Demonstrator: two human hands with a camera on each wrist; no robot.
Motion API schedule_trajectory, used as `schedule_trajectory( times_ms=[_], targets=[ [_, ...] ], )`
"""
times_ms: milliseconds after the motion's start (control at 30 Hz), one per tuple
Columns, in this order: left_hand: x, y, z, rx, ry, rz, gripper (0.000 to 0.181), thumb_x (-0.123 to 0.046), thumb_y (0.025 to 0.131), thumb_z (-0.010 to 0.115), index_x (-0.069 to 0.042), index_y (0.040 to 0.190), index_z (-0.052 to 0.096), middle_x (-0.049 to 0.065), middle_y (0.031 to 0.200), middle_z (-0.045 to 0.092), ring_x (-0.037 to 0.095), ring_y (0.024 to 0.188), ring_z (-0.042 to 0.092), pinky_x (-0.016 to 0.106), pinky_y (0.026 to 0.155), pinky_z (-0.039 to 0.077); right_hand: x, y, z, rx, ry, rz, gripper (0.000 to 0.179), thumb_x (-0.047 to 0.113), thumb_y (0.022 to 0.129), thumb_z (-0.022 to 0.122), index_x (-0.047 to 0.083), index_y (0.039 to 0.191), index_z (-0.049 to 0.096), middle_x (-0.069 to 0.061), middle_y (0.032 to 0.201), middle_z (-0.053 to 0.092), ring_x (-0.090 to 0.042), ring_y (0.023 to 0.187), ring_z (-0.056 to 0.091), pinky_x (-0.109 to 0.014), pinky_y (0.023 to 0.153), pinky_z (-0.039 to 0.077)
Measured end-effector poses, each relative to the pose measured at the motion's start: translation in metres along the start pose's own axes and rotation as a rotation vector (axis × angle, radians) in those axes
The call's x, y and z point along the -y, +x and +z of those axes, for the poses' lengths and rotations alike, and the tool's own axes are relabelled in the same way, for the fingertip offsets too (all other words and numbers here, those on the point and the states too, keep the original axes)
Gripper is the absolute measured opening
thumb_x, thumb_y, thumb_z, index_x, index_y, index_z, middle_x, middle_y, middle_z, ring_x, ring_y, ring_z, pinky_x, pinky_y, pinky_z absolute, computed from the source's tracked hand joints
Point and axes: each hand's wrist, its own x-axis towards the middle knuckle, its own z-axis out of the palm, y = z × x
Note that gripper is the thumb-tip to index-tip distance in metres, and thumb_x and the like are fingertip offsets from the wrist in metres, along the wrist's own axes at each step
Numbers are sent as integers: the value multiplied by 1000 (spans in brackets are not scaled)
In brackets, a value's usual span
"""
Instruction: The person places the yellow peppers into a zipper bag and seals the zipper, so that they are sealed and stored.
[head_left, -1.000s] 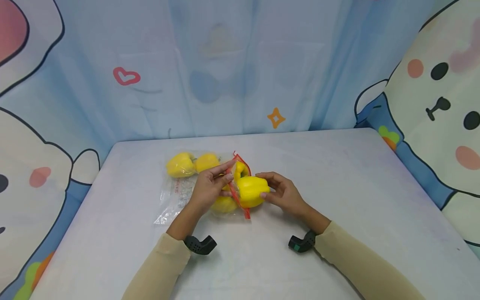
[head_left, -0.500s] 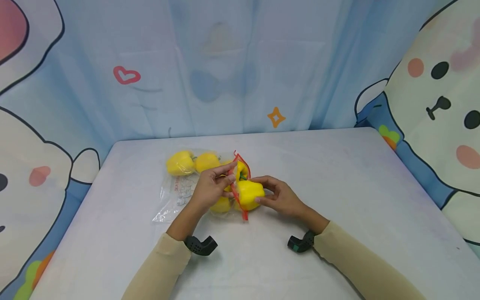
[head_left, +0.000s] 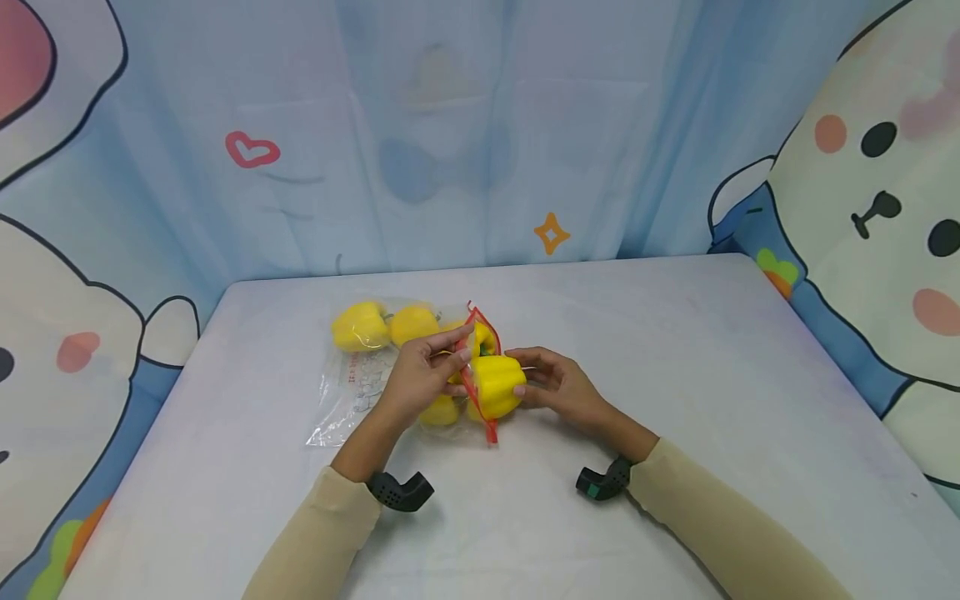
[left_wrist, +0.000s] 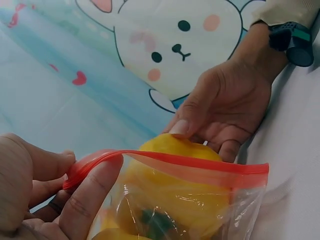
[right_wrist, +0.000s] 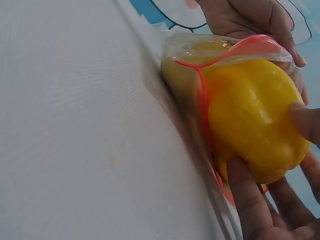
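My left hand [head_left: 418, 377] pinches the red zip edge [left_wrist: 200, 164] of a clear zip bag [head_left: 330, 421], holding its mouth apart. A yellow bell pepper [head_left: 501, 385] sits at that mouth, partly inside, its blunt end facing out. My right hand [head_left: 566, 388] grips the pepper's outer end, thumb on one side and fingers on the other, as the right wrist view shows. Through the plastic in the left wrist view, a green stem [left_wrist: 156, 223] shows. Further yellow bell peppers [head_left: 361, 327] lie inside the bag, some partly hidden by my left hand.
The bag lies on a white-covered table [head_left: 675, 350], left of its middle. A blue curtain [head_left: 450, 167] with cartoon prints hangs behind and along both sides. Each wrist wears a black camera [head_left: 401, 492].
My right hand has moved the bell pepper slightly left, further into the bag's mouth. My left hand has kept its pinch on the red edge in nearly the same place.
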Motion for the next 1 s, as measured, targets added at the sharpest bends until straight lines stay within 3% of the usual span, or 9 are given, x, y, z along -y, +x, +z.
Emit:
schedule_trajectory(
  times_ms=[200, 367, 633, 767, 1000],
  targets=[
    [0, 0, 0, -10, -14, 4, 41, -17, 96, 64, -27, 136, 61, 8, 116, 62, 17, 80, 63, 28, 69, 61, -2, -1, -1, -46, 72, -39, 48, 8, 91, 69, 2, 136, 53, -13, 135, 56, -15, 115, 61, -21, 99, 51],
    [0, -1, 0, -7, -25, 18, 41, -16, 97, 63, -23, 137, 60, 8, 115, 61, 17, 80, 63, 28, 68, 60, -1, -1, 0, -47, 117, -23, 49, 8, 91, 69, 0, 135, 52, -6, 133, 58, -15, 114, 62, -22, 98, 52],
    [1, -1, 1, -6, 1, 33, 40, -17, 97, 63, -23, 136, 61, 9, 113, 62, 16, 74, 61, 27, 65, 60, 3, -2, 6, -5, 75, -36, 47, 3, 86, 74, -4, 127, 53, -20, 132, 53, -13, 113, 63, -24, 96, 53],
    [-1, -2, 3, -7, 33, 14, 41, -20, 97, 63, -25, 137, 60, 8, 114, 63, 16, 79, 62, 28, 67, 60, 4, -3, 10, 23, 79, -29, 46, 3, 85, 74, -2, 126, 52, -19, 131, 52, -18, 114, 63, -29, 90, 57],
    [-2, -3, 5, 11, 35, -16, 42, -21, 96, 64, -27, 138, 59, 7, 109, 63, 15, 81, 63, 28, 68, 61, 5, -2, 18, 35, 19, -11, 46, 9, 84, 77, 2, 122, 53, -19, 133, 52, -38, 118, 62, -33, 89, 58]
  ],
)
